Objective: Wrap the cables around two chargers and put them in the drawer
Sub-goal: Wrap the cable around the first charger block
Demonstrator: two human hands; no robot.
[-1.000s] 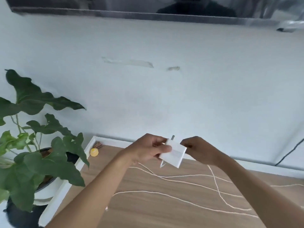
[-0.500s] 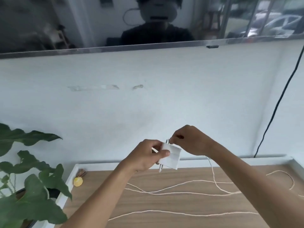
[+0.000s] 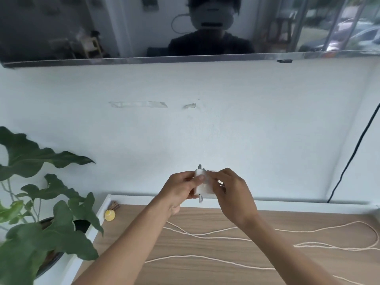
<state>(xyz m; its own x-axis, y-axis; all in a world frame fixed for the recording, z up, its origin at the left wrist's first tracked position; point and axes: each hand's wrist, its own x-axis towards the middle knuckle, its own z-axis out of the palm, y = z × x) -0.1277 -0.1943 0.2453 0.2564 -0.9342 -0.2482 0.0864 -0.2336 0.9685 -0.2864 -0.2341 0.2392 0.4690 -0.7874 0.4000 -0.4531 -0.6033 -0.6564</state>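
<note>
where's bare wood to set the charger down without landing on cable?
Both hands, left hand and right hand, hold the charger above the back rim. Bare wood: the strip between that rim and the nearest cable loop, right of the yellow object. Mid-table and the right side are crowded with cable runs.

Left hand (image 3: 181, 190) and right hand (image 3: 232, 194) bare, no rings, no watch. Forearms bare behind the fingers (image 3: 200, 178), no sleeves visible. Short nails.
</note>
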